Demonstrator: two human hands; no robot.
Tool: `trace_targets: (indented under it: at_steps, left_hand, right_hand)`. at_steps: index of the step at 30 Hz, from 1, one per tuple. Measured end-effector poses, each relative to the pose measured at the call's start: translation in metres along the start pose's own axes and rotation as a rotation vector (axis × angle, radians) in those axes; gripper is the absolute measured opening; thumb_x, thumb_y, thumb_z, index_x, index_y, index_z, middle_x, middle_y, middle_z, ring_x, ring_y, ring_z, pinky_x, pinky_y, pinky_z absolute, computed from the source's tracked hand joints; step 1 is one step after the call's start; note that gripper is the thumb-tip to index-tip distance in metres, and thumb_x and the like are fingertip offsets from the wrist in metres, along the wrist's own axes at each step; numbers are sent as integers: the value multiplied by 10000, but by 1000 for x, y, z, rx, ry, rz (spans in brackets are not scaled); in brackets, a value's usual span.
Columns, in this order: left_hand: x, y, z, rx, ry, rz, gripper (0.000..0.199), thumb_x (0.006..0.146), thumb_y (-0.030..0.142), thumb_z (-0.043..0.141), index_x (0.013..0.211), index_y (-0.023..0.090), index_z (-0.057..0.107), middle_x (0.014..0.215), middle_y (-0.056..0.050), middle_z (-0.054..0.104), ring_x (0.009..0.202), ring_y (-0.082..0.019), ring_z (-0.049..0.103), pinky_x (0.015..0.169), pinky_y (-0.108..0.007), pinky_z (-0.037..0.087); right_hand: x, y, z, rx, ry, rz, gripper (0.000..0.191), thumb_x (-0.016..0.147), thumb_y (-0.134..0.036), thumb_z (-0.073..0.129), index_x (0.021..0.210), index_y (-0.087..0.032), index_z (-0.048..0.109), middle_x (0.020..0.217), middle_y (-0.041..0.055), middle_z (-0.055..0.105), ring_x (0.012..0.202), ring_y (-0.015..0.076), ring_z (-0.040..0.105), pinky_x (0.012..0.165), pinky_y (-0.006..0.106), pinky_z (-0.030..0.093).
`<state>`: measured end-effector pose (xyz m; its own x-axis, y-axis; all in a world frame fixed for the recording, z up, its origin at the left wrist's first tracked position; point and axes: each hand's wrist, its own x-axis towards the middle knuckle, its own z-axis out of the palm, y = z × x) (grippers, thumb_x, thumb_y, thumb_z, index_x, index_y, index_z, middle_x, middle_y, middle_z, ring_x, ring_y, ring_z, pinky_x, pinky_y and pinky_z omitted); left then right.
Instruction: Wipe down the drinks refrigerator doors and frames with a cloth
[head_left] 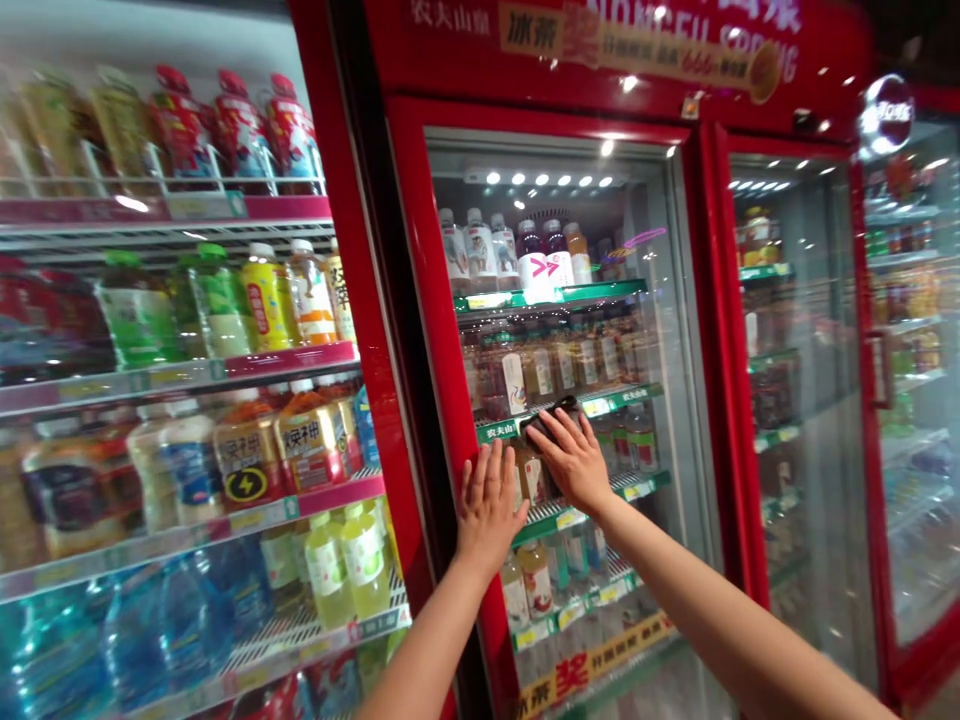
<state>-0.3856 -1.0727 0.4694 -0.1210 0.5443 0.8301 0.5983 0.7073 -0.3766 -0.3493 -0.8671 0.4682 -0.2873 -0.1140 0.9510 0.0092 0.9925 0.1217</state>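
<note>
Left hand (pixel 487 508): bare, palm flat and fingers spread, fully open, holding nothing, pressed against the left edge of a glass cooler door (pixel 660 500) where it meets the red door frame (pixel 442 300). Right hand (pixel 568 462): just beside the left hand at 3 o'clock, fingers extended and slightly spread over a dark flat object (pixel 551 420). The object sits at the right hand's fingertips at about 11 o'clock, at the level of a shelf with a green price strip (pixel 577 408); its kind cannot be made out, and neither can whether the hand has a firm grip or whether the object lies in front of the glass. Behind the door: white-labelled bottles (pixel 480 250) on the top shelf, rows of smaller bottled drinks (pixel 540 365) below. At 12 o'clock: red header panel (pixel 600 50) with Chinese lettering. At 3 o'clock: neighbouring red-framed cooler door (pixel 795 400). At 9 o'clock: a stocked shelving unit (pixel 180 375), with red-wrapped bottles (pixel 232 130) on top, yellow-green bottles (pixel 345 565) low down and large blue water jugs (pixel 150 630) at the bottom.
</note>
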Motion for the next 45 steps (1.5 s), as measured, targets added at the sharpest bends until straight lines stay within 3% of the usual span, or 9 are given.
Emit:
trace_targets:
  at_steps: [6, 10, 14, 21, 28, 33, 36, 41, 45]
  left_hand:
    - [-3, 2, 1, -5, 54, 48, 997, 881, 502, 680, 1627, 181, 102, 1664, -136, 254, 1557, -291, 187, 1295, -497, 136]
    - [10, 6, 3, -12, 50, 66, 988, 886, 487, 676, 1627, 193, 91, 1664, -128, 261, 1557, -290, 189, 1296, -501, 134]
    - [31, 21, 11, -5, 42, 57, 976, 903, 493, 643, 1626, 180, 67, 1654, -125, 293, 1555, -285, 203, 1299, -511, 108]
    - [38, 46, 28, -5, 62, 58, 922, 919, 496, 606, 1625, 164, 115, 1645, -112, 327, 1567, -259, 158, 1302, -486, 65]
    - [68, 73, 45, 0, 75, 103, 906, 912, 501, 614, 1617, 145, 169, 1652, -85, 310, 1577, -221, 60, 1302, -449, -36]
    - [83, 94, 61, 4, 76, 127, 840, 936, 465, 573, 1616, 171, 176, 1654, -59, 299, 1575, -193, 47, 1300, -453, -54]
    - [86, 103, 69, -3, 59, 138, 826, 944, 418, 562, 1618, 172, 152, 1657, -63, 285, 1574, -183, 49, 1298, -458, -66]
    - [91, 110, 78, -7, 82, 135, 810, 967, 390, 532, 1621, 165, 110, 1642, -96, 298, 1566, -199, 91, 1297, -469, -71]
    - [93, 110, 81, -14, 96, 148, 806, 975, 383, 512, 1621, 161, 85, 1635, -98, 299, 1556, -208, 143, 1300, -452, -62]
  right_hand:
    - [-59, -1, 8, -56, 11, 62, 575, 968, -195, 527, 1529, -296, 447, 1598, 91, 429, 1532, 301, 268, 1212, 581, 278]
    - [-29, 19, 0, -18, -77, -130, 571, 962, -197, 544, 1499, -380, 478, 1596, 25, 439, 1515, 264, 314, 1243, 549, 234]
    - [0, 61, -8, -51, -37, 38, 584, 980, -178, 507, 1533, -350, 432, 1627, 50, 384, 1521, 279, 302, 1230, 568, 257]
    - [-65, 69, 3, -25, 13, 121, 708, 958, -111, 452, 1600, -352, 273, 1662, 74, 296, 1542, 317, 238, 1181, 632, 326]
    - [-11, 119, -12, -10, -34, -14, 622, 974, -144, 485, 1543, -383, 404, 1649, 44, 338, 1530, 288, 281, 1204, 584, 317]
    - [-56, 146, -2, 11, 229, 284, 702, 970, -165, 503, 1580, -434, 285, 1657, 65, 291, 1500, 362, 324, 1106, 657, 418]
    - [-83, 134, 3, 35, 184, 246, 729, 967, -118, 451, 1587, -447, 253, 1600, 72, 391, 1482, 346, 363, 1116, 664, 405]
    - [-48, 148, -8, 40, 60, 72, 684, 964, -115, 464, 1557, -436, 347, 1564, 43, 465, 1482, 283, 374, 1193, 594, 330]
    - [-47, 178, -7, 7, 128, 248, 653, 981, -160, 453, 1573, -403, 325, 1594, 56, 425, 1506, 307, 327, 1176, 641, 322]
